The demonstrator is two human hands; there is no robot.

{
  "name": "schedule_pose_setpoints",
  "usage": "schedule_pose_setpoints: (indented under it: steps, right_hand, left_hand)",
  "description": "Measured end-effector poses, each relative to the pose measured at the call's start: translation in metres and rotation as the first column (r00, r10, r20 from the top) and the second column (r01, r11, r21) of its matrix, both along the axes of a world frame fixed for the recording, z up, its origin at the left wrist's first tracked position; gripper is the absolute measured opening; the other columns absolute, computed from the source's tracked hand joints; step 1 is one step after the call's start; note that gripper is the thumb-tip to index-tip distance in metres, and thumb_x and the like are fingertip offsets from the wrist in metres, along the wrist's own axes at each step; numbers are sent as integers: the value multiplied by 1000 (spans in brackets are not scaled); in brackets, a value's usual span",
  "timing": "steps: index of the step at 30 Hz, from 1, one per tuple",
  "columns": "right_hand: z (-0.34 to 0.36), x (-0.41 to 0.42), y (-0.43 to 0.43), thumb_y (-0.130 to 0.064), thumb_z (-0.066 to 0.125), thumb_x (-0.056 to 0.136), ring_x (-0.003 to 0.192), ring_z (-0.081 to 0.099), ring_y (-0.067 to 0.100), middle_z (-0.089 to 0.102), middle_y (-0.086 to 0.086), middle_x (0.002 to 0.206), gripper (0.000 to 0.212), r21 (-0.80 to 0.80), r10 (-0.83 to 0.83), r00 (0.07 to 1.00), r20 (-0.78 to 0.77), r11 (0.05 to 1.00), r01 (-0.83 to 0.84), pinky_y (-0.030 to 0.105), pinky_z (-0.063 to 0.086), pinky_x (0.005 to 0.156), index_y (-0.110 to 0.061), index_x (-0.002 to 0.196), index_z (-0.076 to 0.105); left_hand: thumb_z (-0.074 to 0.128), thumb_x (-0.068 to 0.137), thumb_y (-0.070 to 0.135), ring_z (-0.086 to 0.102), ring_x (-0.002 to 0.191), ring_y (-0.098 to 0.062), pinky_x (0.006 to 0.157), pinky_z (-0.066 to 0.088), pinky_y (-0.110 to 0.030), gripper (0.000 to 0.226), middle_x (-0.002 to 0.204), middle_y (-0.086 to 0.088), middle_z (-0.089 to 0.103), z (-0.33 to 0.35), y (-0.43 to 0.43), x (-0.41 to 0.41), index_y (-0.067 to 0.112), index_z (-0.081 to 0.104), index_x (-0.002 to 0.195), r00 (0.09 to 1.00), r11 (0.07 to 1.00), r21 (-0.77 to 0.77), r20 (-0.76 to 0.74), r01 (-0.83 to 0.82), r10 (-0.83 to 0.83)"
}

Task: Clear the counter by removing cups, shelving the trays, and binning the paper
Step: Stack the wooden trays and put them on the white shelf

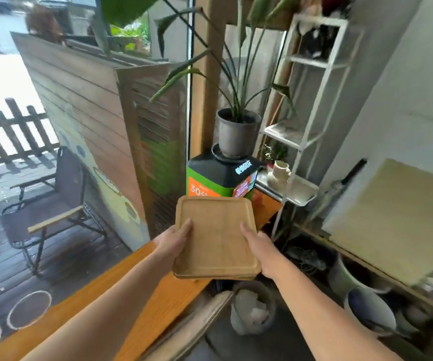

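Observation:
I hold a small stack of square wooden trays (216, 235) level in front of me, above the far end of the orange wooden counter (100, 290). My left hand (175, 241) grips the stack's left edge, thumb on top. My right hand (258, 244) grips its right edge. Below, on the floor to the right of the counter, stands a bin (252, 308) with crumpled white paper inside. A white metal shelf unit (312, 113) rises at the right, beyond the trays.
A potted plant (237, 131) stands on a black, green and orange box (220, 178) just past the trays. A pale vase (279, 173) sits on a low shelf. White buckets (369, 306) line the floor at right. A window with a chair outside fills the left.

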State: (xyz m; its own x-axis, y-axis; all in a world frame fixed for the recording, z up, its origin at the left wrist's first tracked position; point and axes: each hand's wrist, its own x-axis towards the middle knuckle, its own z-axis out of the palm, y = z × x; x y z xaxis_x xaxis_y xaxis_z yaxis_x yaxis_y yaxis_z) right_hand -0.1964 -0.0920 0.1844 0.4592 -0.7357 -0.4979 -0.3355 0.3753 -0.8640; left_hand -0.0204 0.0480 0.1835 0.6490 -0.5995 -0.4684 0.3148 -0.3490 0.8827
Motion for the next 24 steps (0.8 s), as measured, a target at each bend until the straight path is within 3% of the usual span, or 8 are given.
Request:
schedule_pose_setpoints:
  steps: [3,6,9,11,14,16,20,24]
  right_hand:
    - [5,-54,-27,-59,59,91,107,66,28,66,11,124,66,-10,-94,996,0,996,94,45,55,93,-12,137,51]
    - [11,-118,-61,-62,55,92,121,60,30,62,9,136,68,33,-168,985,36,985,167,51,46,107,-18,143,48]
    - [19,-185,-99,-62,49,94,129,55,31,57,8,143,67,28,-254,966,37,967,253,53,40,111,-20,146,45]
    - [25,-230,-128,-59,46,97,131,53,31,53,8,146,65,-2,-316,948,40,949,316,53,39,112,-20,148,42]
    - [33,-294,-172,-55,41,100,132,51,32,51,10,148,62,-77,-390,920,25,917,391,52,38,114,-18,149,41]
    - [37,-329,-201,-56,40,100,130,53,32,53,10,145,61,-101,-426,904,13,899,426,53,39,113,-18,148,43]
    - [45,-373,-257,-57,41,99,127,56,32,56,12,142,61,-115,-458,888,-47,885,451,52,42,110,-16,145,47]
    - [46,-376,-310,-58,45,98,118,60,31,61,13,135,63,-70,-465,885,-42,884,461,44,49,97,-13,141,49]
  left_hand:
    - [59,89,57,68,101,-33,96,52,-49,53,112,-11,71,10,-47,-40,14,63,122,990,990,13,34,138,-139]
    - [58,90,56,68,100,-32,96,52,-47,49,111,-11,71,22,-104,-88,15,66,115,962,966,30,89,257,-258]
    - [55,93,54,68,96,-29,94,53,-42,54,109,-9,70,30,-171,-144,10,65,123,926,933,34,116,358,-360]
    - [52,95,54,66,84,-22,85,51,-35,57,99,-5,68,35,-215,-185,7,62,126,912,917,48,101,395,-398]
    - [52,93,56,65,88,-26,88,50,-39,63,101,-7,67,35,-275,-249,6,56,132,889,889,33,7,457,-458]
    - [52,93,57,64,86,-24,86,48,-40,63,96,-5,66,38,-310,-283,8,55,132,872,872,18,-17,490,-490]
    - [50,94,57,61,104,-31,100,45,-44,66,111,-8,62,45,-374,-324,8,51,138,846,846,13,-15,533,-533]
    - [48,95,57,56,100,-28,92,43,-38,70,111,-8,57,49,-425,-331,5,46,141,855,857,59,57,513,-516]
